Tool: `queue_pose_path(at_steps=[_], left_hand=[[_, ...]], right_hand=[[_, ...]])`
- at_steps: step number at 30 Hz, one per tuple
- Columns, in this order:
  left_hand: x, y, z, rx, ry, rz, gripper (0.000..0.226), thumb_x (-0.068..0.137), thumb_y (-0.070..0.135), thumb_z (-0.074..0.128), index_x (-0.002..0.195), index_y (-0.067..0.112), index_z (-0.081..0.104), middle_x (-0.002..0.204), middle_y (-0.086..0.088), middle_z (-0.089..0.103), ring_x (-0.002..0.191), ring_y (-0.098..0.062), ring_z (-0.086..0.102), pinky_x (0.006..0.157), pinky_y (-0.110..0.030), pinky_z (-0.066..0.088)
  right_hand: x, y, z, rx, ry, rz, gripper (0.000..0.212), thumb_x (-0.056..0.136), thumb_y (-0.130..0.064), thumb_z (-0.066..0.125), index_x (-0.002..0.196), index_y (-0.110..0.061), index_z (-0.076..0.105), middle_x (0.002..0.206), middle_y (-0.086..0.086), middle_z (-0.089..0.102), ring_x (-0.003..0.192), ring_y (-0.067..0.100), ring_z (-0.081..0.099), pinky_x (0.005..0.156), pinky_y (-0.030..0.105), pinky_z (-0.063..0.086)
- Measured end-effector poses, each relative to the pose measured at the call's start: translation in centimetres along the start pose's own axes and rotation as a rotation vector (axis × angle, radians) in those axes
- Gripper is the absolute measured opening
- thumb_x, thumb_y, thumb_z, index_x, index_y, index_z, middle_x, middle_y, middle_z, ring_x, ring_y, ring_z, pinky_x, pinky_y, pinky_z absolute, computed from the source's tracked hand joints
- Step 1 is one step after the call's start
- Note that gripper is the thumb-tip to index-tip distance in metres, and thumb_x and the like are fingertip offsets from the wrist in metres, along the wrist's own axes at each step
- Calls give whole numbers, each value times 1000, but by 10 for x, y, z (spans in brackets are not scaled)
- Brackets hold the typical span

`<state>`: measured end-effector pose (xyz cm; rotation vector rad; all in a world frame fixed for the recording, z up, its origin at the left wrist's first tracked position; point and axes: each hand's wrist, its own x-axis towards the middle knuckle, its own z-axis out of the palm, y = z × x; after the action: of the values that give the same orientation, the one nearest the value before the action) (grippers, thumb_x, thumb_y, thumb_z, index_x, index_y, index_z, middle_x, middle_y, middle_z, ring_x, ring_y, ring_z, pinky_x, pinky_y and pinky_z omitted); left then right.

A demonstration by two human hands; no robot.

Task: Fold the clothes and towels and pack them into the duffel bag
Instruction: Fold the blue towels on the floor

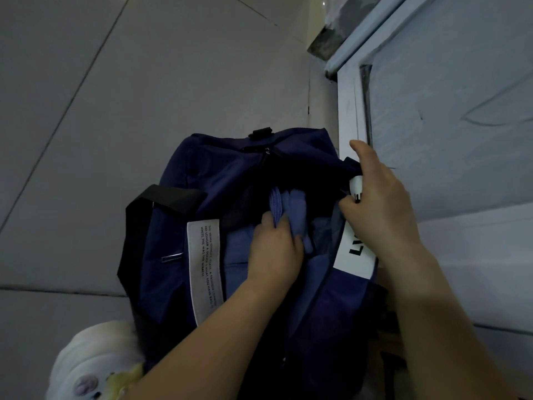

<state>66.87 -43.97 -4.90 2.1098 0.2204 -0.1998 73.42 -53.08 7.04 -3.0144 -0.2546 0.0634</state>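
A navy duffel bag (248, 197) stands on the tiled floor (115, 96) beside a pale door (461, 125), its long axis running away from the person, with the far end and a black buckle (261, 132) pointing up the view. Its top zip is open, and folded blue-violet cloth (284, 206) lies in the opening, lengthwise along the bag. The right hand (380, 206) grips the right edge of the opening, fingers curled round the fabric and a small white tag with black marks; just below those fingers a white patch (354, 255) shows black letters, only "LI" readable. The left hand (274, 252) is inside the opening, its fingers pinching a fold of the cloth. Left of those fingers a long white label (204, 269) runs along the bag with small black print, too fine to read, and past it a black strap (173, 197). A whitish, patterned garment (95, 362) lies by the left forearm
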Motion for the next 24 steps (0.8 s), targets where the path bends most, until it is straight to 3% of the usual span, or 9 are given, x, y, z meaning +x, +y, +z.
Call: queue_pose_path(at_steps=[4, 7, 9, 11, 13, 16, 19, 21, 24], left_hand=[[-8, -7, 1, -116, -52, 19, 59, 97, 43, 48, 145, 12, 36, 143, -12, 33, 123, -27, 41, 99, -29, 36], [-11, -11, -7, -174, -40, -9, 62, 95, 22, 54, 151, 20, 25, 150, -14, 23, 120, -30, 46, 92, -31, 42], [-21, -15, -9, -74, 69, 44, 72, 83, 5, 60, 148, 19, 32, 150, -19, 26, 117, -35, 48, 87, -35, 46], [-27, -21, -2, 159, 144, 213, 69, 69, 6, 64, 137, 10, 50, 144, -21, 40, 121, -39, 46, 93, -43, 47], [-30, -20, -1, 474, 40, 397, 58, 75, 17, 59, 132, 9, 55, 140, -16, 48, 131, -34, 42, 110, -47, 32], [-26, -15, -1, 796, -246, 443, 61, 99, 28, 33, 153, 14, 9, 153, -19, 23, 143, -32, 20, 116, -44, -10], [-21, -13, 2, 915, -271, 458, 60, 103, 36, 21, 152, 21, -10, 158, -20, 6, 145, -34, 10, 114, -45, -17], [-17, -17, 3, 820, -220, 471, 55, 102, 38, 14, 153, 21, 6, 158, -20, 12, 147, -34, 7, 114, -46, -17], [-12, -18, 7, 621, -59, 622, 52, 90, 26, 28, 129, 9, 59, 131, -15, 59, 127, -30, 50, 114, -43, 23]], right_hand=[[1, -2, 1, 25, 0, 1, 75, 86, -3, 55, 148, -32, 24, 116, 6, 53, 85, 15, 42, 74, 26, 32], [-1, 0, 1, 56, 8, 19, 75, 86, -4, 56, 148, -33, 25, 113, 4, 51, 86, 15, 43, 74, 27, 33], [-4, 4, 0, 69, 15, 28, 74, 86, -6, 57, 147, -33, 26, 116, 4, 52, 88, 15, 44, 76, 28, 34], [-6, 7, 1, 75, 23, 42, 74, 86, -7, 58, 147, -33, 26, 117, 5, 53, 89, 16, 44, 77, 29, 35], [-7, 8, 1, 73, 36, 39, 74, 86, -7, 59, 147, -32, 27, 116, 5, 53, 88, 15, 44, 76, 28, 34], [-9, 8, 0, 44, 30, 14, 73, 86, -6, 58, 147, -32, 27, 116, 5, 52, 85, 15, 42, 75, 27, 33], [-9, 9, -6, 19, 16, 1, 74, 85, -5, 56, 147, -33, 27, 114, 5, 52, 84, 15, 41, 74, 27, 32], [-9, 9, -9, 11, 18, -3, 74, 86, -4, 56, 147, -33, 27, 113, 4, 52, 84, 14, 41, 74, 26, 31], [-8, 8, -7, 12, 43, 3, 73, 86, -4, 56, 147, -32, 28, 108, -3, 47, 84, 12, 40, 73, 24, 30]])
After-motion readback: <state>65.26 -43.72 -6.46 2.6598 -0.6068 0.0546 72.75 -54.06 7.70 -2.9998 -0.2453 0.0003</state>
